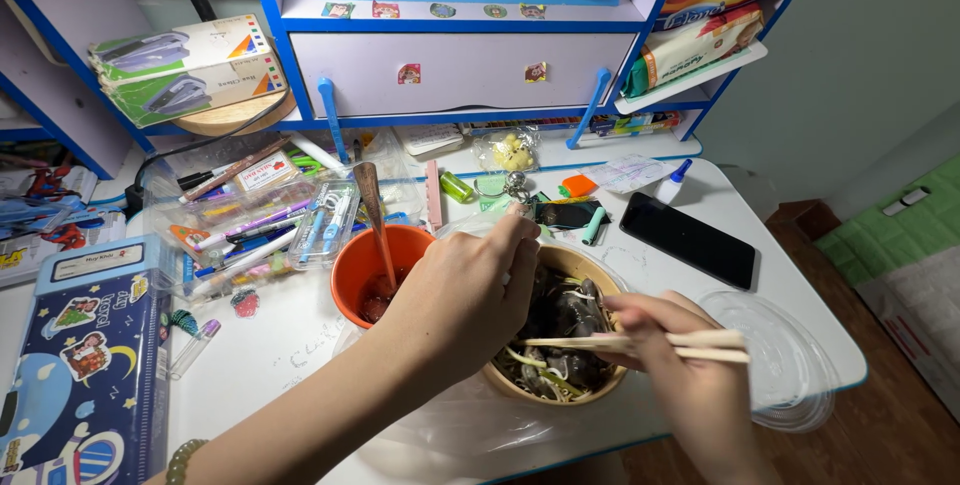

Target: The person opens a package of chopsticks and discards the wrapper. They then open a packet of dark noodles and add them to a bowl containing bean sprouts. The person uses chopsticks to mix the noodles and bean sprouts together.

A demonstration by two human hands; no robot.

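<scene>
A tan bowl of dark shellfish and pale greens sits on the white desk in front of me. My left hand reaches over the bowl's left rim, fingertips down on the food. My right hand holds a pair of wooden chopsticks level across the bowl, tips pointing left into the food. Just left of the bowl stands an orange cup of red sauce with a wooden spoon leaning in it.
A clear plastic lid lies at the desk's right edge. A black phone lies behind it. Clear pen boxes and a blue pencil case fill the left side. A blue-framed drawer unit stands at the back.
</scene>
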